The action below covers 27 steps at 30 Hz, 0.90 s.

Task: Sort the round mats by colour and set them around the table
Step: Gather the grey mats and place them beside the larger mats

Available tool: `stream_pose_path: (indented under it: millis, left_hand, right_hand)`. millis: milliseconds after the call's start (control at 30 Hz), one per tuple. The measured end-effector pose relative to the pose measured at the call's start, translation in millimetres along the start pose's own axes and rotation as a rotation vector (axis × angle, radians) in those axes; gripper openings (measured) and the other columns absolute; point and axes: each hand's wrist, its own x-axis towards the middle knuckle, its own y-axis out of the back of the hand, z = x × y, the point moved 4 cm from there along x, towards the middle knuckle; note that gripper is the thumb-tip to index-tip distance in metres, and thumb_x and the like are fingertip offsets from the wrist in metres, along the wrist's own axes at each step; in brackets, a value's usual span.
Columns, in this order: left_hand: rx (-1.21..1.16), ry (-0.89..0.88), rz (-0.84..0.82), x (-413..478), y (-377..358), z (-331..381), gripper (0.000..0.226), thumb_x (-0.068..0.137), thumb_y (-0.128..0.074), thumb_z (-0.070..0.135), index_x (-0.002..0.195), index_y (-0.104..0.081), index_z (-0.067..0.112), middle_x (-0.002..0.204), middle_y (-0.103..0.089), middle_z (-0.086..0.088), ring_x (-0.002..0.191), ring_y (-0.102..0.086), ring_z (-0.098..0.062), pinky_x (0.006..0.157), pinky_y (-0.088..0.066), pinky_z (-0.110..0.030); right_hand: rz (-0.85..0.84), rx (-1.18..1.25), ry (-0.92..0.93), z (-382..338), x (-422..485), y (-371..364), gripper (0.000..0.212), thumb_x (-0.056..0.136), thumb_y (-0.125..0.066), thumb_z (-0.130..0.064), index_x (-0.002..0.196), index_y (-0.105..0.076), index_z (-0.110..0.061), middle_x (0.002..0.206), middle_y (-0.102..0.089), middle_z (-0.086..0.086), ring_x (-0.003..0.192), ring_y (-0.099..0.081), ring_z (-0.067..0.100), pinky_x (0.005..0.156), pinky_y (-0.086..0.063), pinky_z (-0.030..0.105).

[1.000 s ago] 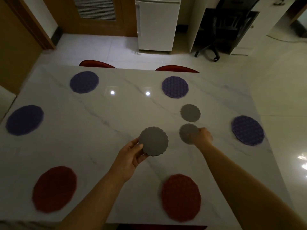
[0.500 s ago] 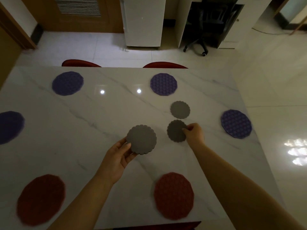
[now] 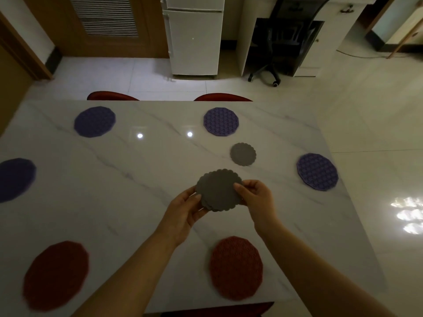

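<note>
Holding stacked grey mats (image 3: 217,189) above the bench (image 3: 137,179).
The left hand (image 3: 185,209) and right hand (image 3: 257,197) pinch opposite rims; they look light, thin and bendy, so grip at the edges.

A home dining area. A glossy marble-look table (image 3: 160,170) stands on pale floor tiles (image 3: 366,115), with two red chair backs (image 3: 223,97) tucked at its far edge. Beyond it stand a white fridge (image 3: 194,37), a louvred wooden door (image 3: 104,17) and a black swivel chair (image 3: 285,40) tucked under a white desk (image 3: 329,12).
</note>
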Motion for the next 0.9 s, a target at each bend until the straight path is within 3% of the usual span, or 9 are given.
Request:
stream_pose_path:
  millis: [167,333,433,567,733,833,900]
  left_hand:
    - [-0.008,0.036,-0.037,-5,-7,-10,0.028,0.091,-0.055,0.008,0.118,-0.062,0.012,0.111,-0.073,-0.008,0.100,-0.070,-0.022,0.074,-0.058,-0.027]
    - [-0.018,0.042,-0.065,-8,-9,-13,0.039,0.082,-0.061,0.014,0.121,-0.060,0.011,0.113,-0.072,-0.009,0.103,-0.069,-0.024,0.075,-0.058,-0.028]
    - [-0.037,0.056,-0.068,-8,-6,-13,0.040,0.083,-0.060,0.015,0.123,-0.059,0.010,0.117,-0.070,-0.011,0.106,-0.068,-0.026,0.078,-0.058,-0.029]
    - [-0.047,0.082,-0.074,-7,-1,-14,0.032,0.091,-0.053,0.012,0.123,-0.061,0.010,0.118,-0.070,-0.013,0.107,-0.067,-0.026,0.080,-0.058,-0.031]
    - [-0.004,0.070,-0.080,-3,4,-11,0.039,0.083,-0.060,0.020,0.122,-0.061,0.012,0.118,-0.070,-0.012,0.108,-0.067,-0.027,0.079,-0.058,-0.030]
    - [0.025,0.063,-0.037,4,11,-11,0.035,0.087,-0.060,0.013,0.123,-0.059,0.011,0.115,-0.072,-0.010,0.105,-0.068,-0.027,0.076,-0.058,-0.028]
    - [0.050,0.064,-0.008,10,17,-11,0.032,0.093,-0.054,0.009,0.124,-0.058,0.010,0.115,-0.071,-0.010,0.105,-0.068,-0.027,0.076,-0.058,-0.028]
  right_hand:
    - [0.126,-0.113,-0.019,9,-1,9,0.012,0.079,-0.073,-0.024,0.077,-0.062,-0.020,0.078,-0.067,0.002,0.073,-0.064,0.015,0.059,-0.047,0.022]
    - [0.128,-0.076,-0.061,13,-3,9,0.011,0.081,-0.072,-0.021,0.077,-0.062,-0.016,0.086,-0.067,0.008,0.084,-0.066,0.025,0.073,-0.057,0.038]
    - [0.122,-0.091,-0.054,13,-3,5,0.012,0.081,-0.071,-0.020,0.077,-0.060,-0.016,0.086,-0.066,0.009,0.083,-0.065,0.027,0.075,-0.058,0.042]
    - [0.123,-0.159,-0.036,14,-2,0,0.012,0.081,-0.071,-0.021,0.078,-0.060,-0.017,0.088,-0.065,0.005,0.084,-0.064,0.023,0.073,-0.057,0.038]
    - [0.109,-0.195,-0.013,16,1,-6,0.013,0.082,-0.071,-0.019,0.080,-0.059,-0.014,0.087,-0.064,0.006,0.081,-0.063,0.019,0.061,-0.051,0.025]
    - [0.096,-0.217,0.016,16,5,-10,0.014,0.082,-0.071,-0.020,0.079,-0.058,-0.017,0.084,-0.063,0.001,0.076,-0.062,0.014,0.054,-0.046,0.016]
    - [0.079,-0.253,0.027,16,11,-15,0.013,0.083,-0.070,-0.025,0.081,-0.058,-0.019,0.085,-0.063,-0.002,0.077,-0.062,0.012,0.056,-0.049,0.019]
